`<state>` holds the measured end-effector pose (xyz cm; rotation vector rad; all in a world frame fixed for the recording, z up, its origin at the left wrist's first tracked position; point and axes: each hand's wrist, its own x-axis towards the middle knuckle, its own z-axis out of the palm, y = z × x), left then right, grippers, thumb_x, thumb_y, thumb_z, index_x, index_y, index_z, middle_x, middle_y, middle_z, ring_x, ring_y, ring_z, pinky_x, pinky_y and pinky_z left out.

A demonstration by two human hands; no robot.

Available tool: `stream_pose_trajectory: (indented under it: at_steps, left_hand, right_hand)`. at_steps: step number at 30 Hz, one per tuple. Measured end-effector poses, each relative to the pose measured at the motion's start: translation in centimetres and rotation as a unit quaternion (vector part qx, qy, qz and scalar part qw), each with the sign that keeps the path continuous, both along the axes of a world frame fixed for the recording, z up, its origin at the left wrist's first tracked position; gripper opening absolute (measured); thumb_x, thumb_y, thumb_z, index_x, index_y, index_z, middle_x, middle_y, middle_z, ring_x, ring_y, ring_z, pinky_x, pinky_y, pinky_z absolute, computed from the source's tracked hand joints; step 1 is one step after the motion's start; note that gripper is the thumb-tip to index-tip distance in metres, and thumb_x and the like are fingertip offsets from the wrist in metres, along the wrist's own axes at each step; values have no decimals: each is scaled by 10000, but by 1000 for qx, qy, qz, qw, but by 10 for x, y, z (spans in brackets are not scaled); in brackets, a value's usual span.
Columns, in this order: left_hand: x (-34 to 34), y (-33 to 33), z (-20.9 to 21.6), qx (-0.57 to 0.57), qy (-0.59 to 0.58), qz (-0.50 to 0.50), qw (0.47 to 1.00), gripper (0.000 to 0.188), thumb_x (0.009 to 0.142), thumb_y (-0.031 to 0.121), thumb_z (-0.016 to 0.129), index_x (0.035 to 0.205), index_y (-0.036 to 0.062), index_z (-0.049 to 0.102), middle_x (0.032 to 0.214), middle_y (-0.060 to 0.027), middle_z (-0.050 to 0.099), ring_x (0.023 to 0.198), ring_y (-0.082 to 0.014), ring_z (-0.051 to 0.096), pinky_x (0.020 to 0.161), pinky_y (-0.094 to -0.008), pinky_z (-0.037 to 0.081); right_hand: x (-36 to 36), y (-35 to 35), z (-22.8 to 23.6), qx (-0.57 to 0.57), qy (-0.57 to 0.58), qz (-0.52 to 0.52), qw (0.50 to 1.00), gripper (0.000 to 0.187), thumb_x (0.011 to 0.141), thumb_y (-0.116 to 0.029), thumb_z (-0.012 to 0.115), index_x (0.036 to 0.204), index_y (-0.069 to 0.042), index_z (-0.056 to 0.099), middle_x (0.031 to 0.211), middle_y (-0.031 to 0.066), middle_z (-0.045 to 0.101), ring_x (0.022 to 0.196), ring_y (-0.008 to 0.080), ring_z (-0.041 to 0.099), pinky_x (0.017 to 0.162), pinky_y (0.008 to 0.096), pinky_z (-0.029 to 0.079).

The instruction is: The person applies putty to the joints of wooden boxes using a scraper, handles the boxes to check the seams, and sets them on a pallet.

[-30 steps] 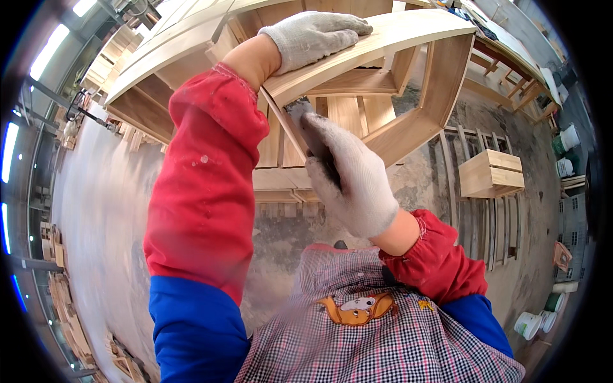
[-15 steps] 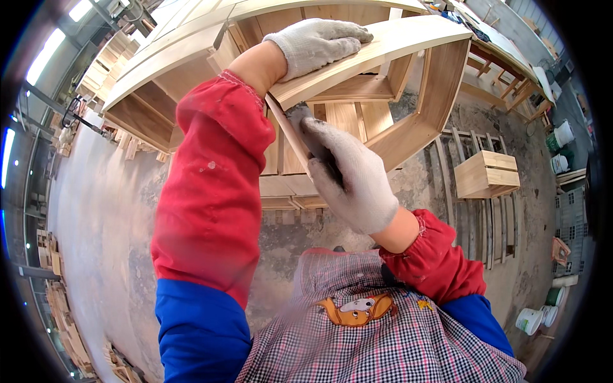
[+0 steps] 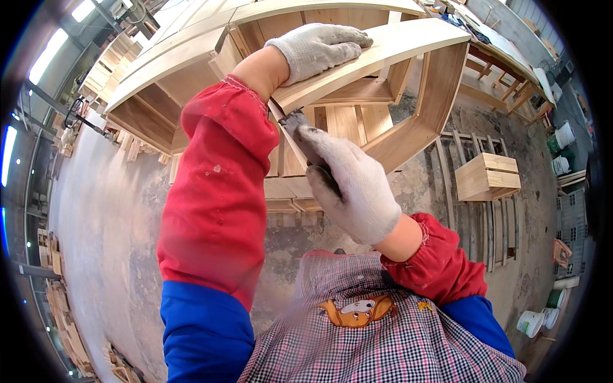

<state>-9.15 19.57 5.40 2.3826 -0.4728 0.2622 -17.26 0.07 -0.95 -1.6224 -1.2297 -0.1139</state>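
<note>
A pale wooden cabinet frame with open compartments stands in front of me. My left hand, in a grey-white work glove, lies flat on its top board, fingers stretched out to the right. Lower down, my gloved right hand is wrapped round a dark grey sheet of what looks like sandpaper. The sheet's far end touches the frame's near left edge, just below my left wrist. My right palm and fingers hide part of the sheet.
More joined wooden casework stands to the left and behind the frame. At right, a small wooden box rests on a slatted pallet. Beyond are a cluttered workbench and white buckets. Stacked timber lines the far left.
My right hand has drawn slightly down towards me with the sandpaper, baring a little more of the frame's edge. My left hand stays on the top board.
</note>
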Motion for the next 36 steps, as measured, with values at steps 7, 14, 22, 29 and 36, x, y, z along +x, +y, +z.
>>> stream_pose_trajectory:
  at_steps: [7,14,22,29,36]
  left_hand:
    - [-2,1,4,5,20,3,1000,355,930,259,508,1222,67,571,1231,-79,578,1127,-205,527,1003,-278,369]
    - [-3,-5,7,15,28,16,999,353,935,251,518,1224,56,570,1242,-56,573,1133,-181,520,1004,-267,367]
    - [3,1,-1,-24,9,13,1000,312,895,255,566,1149,83,624,1126,-84,636,1020,-199,586,928,-287,426]
    - [-9,-10,17,-87,99,18,991,319,935,204,532,1186,12,578,1124,-52,609,1023,-128,527,915,-248,409]
    - [-21,-21,18,-145,111,54,982,342,914,209,570,1187,4,580,1093,-43,607,950,-108,536,833,-222,446]
  right_hand:
    - [-2,-6,6,-25,28,-13,999,424,795,12,558,1213,-16,492,950,197,599,842,346,613,735,358,498]
    - [-9,-8,18,-77,56,-41,995,394,802,-10,549,1192,-5,495,910,198,592,846,351,608,734,361,488]
    - [-7,-5,17,-35,28,-27,999,381,789,-24,564,1165,-15,508,915,198,589,850,371,599,726,390,490]
    - [1,-57,-117,-233,84,-8,969,430,804,-49,546,1228,-34,478,938,217,598,872,376,602,740,400,495]
    - [-13,-95,-219,-211,355,-5,911,226,849,-118,539,1048,-13,531,794,172,604,725,285,603,681,364,471]
